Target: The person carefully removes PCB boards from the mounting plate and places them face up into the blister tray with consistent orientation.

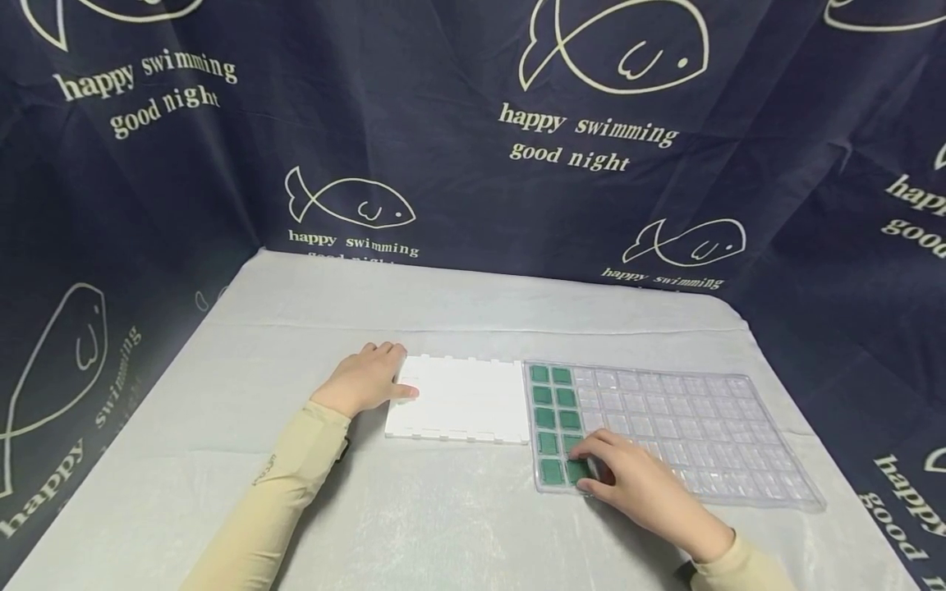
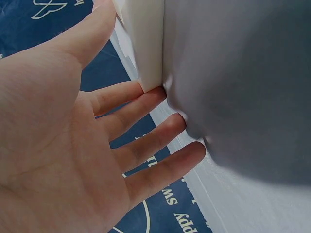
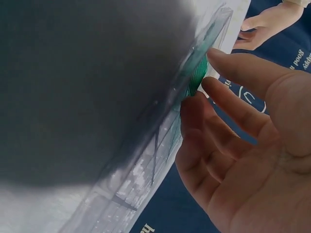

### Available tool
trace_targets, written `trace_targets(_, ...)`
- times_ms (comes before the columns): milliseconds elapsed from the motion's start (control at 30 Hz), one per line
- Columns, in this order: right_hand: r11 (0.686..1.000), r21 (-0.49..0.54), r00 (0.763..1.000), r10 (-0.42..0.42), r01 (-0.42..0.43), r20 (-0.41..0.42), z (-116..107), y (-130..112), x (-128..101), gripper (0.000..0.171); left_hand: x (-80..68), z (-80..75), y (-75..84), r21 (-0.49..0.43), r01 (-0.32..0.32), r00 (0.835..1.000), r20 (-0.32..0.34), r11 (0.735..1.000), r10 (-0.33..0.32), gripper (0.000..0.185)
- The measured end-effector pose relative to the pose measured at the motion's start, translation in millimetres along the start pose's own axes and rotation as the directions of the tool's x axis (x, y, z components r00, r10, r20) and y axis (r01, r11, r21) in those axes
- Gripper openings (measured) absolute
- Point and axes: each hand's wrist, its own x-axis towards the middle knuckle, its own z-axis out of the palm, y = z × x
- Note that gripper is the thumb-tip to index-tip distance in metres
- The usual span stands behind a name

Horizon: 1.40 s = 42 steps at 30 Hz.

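Note:
A white flat box (image 1: 458, 398) with notched edges lies on the table. My left hand (image 1: 367, 380) rests at its left end, thumb on the top face and the other fingers, nearly straight, along the end; in the left wrist view two fingertips (image 2: 154, 92) touch the box's corner. To the right, a clear compartment tray (image 1: 668, 402) holds several green squares (image 1: 544, 419) in its two left columns. My right hand (image 1: 639, 480) is over the tray's near left part, thumb and fingertips pinching a green square (image 3: 198, 73) in the nearest row. The fingers partly hide that square.
The tray's left edge stands close to the box's right end. The other compartments (image 1: 687, 427) of the tray are transparent. A pale cloth (image 1: 414, 509) covers the table, and dark blue curtains (image 1: 458, 148) printed with fish hang around it.

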Motion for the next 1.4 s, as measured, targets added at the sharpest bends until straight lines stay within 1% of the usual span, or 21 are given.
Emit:
trace_targets(333, 0.999, 0.000, 0.997, 0.050, -0.050, -0.064, 8, -5, -2, 0.025, -0.3, -2.2, -1.8, -0.004, 0.005, 1.000, 0.012, 1.000, -0.005, 0.076)
trace_targets(467, 0.998, 0.016, 0.996, 0.058, -0.057, -0.073, 10, -7, -4, 0.022, -0.5, -0.1, -2.3, -0.013, 0.006, 1.000, 0.018, 1.000, -0.006, 0.076)
trace_targets(667, 0.997, 0.031, 0.993, 0.073, -0.070, -0.089, 10, -8, -8, 0.019, 1.3, 5.3, -3.8, -0.017, -0.002, 1.000, -0.004, 1.000, 0.002, 0.075)
trace_targets(767, 0.993, 0.056, 0.990, 0.110, -0.106, -0.087, 10, -10, -7, 0.021, 1.7, 6.1, -6.5, -0.021, -0.005, 1.000, -0.009, 1.000, 0.005, 0.075)
trace_targets(867, 0.984, 0.071, 0.981, 0.169, -0.163, -0.091, 11, -15, -2, 0.027, 0.2, 5.6, -11.8, -0.033, 0.008, 1.000, 0.004, 0.999, -0.008, 0.076)
trace_targets(1000, 0.977, 0.072, 0.963, 0.208, -0.199, -0.173, 13, -23, 11, 0.031, -6.0, 4.1, -19.9, -0.047, 0.043, 0.999, 0.021, 0.998, -0.042, 0.080)
trace_targets(1067, 0.978, 0.070, 0.950, 0.209, -0.198, -0.231, 13, -25, 16, 0.032, -10.7, 5.1, -18.9, -0.041, 0.059, 0.998, 0.008, 0.997, -0.059, 0.083)
trace_targets(1133, 0.975, 0.078, 0.939, 0.222, -0.209, -0.263, 10, -27, 19, 0.034, -17.1, 7.5, -14.2, -0.027, 0.080, 0.996, -0.031, 0.996, -0.081, 0.084)
trace_targets(1200, 0.968, 0.100, 0.930, 0.247, -0.228, -0.274, 7, -30, 20, 0.038, -25.6, 11.3, -6.9, -0.003, 0.098, 0.990, -0.104, 0.995, -0.098, 0.082)
trace_targets(1233, 0.964, 0.115, 0.926, 0.264, -0.241, -0.271, 5, -31, 21, 0.041, -30.5, 13.4, -2.2, 0.004, 0.113, 0.984, -0.143, 0.994, -0.111, 0.081)
trace_targets(1333, 0.950, 0.145, 0.906, 0.309, -0.277, -0.291, 3, -36, 23, 0.048, -45.5, 22.1, 15.3, -0.017, 0.136, 0.955, -0.262, 0.991, -0.136, 0.077)
trace_targets(1400, 0.950, 0.134, 0.892, 0.311, -0.282, -0.328, 4, -39, 26, 0.051, -54.5, 28.4, 29.4, -0.041, 0.140, 0.933, -0.330, 0.989, -0.146, 0.076)
